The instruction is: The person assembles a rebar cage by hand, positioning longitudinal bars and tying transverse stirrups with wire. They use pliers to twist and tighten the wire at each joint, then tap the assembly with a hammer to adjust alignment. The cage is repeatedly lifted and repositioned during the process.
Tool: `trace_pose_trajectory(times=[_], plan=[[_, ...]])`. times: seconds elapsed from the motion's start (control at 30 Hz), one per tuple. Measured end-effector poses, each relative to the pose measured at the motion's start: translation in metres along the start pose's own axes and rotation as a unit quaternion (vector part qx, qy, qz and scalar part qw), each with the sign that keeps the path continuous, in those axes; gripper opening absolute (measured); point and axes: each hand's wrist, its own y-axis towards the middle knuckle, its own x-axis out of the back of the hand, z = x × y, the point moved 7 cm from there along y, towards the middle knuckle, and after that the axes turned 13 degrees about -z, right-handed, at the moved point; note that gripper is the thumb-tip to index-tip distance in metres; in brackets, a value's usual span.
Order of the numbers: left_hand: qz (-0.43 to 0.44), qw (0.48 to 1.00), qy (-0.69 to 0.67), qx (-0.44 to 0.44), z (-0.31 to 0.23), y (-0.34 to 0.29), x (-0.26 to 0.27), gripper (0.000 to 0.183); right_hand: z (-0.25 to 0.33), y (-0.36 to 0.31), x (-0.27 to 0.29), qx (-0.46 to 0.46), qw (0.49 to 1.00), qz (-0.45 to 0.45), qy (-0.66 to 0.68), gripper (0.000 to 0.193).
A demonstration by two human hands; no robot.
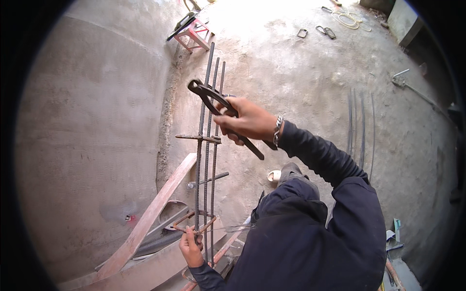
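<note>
My right hand is closed round the handles of dark end-cutting pincers. Their jaws point up and left, over the upper part of a rebar cage. Several long ribbed rebars make up the cage. A rusty square stirrup surrounds them near its lower end, and another stirrup crosses higher up. My left hand pinches the near corner of the lower stirrup beside a rebar. Thin tie wires stretch right from near that corner; whether the fingers also hold wire is hidden.
A concrete wall rises on the left, with planks leaning below it. A red-and-white stool stands beyond the cage. Loose stirrups, a pale coiled hose and straight rods lie on the floor to the right.
</note>
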Motion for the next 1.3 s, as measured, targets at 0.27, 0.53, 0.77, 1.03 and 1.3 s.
trace_pose_trajectory(times=[0.27, 0.53, 0.77, 1.03, 1.3], plan=[[0.023, 0.999, 0.017, -0.019, -0.002, 0.001, -0.002, 0.043, -0.033, 0.063, 0.095, 0.033, 0.965, -0.197, -0.168, 0.023], [0.041, 0.998, 0.038, -0.008, -0.006, -0.001, 0.0, 0.043, 0.014, 0.19, 0.188, 0.055, 0.839, -0.337, -0.424, 0.031], [0.072, 0.995, 0.047, -0.049, 0.005, -0.001, 0.005, 0.051, -0.053, 0.183, 0.111, 0.134, 0.8, -0.035, -0.583, 0.03], [0.176, 0.981, 0.033, 0.075, 0.011, 0.008, 0.012, 0.059, -0.128, 0.098, 0.104, 0.025, 0.938, -0.312, -0.151, 0.03], [0.181, 0.977, 0.041, 0.101, 0.028, 0.01, 0.008, 0.062, -0.185, -0.023, 0.035, -0.07, 0.965, -0.191, -0.164, 0.03]])
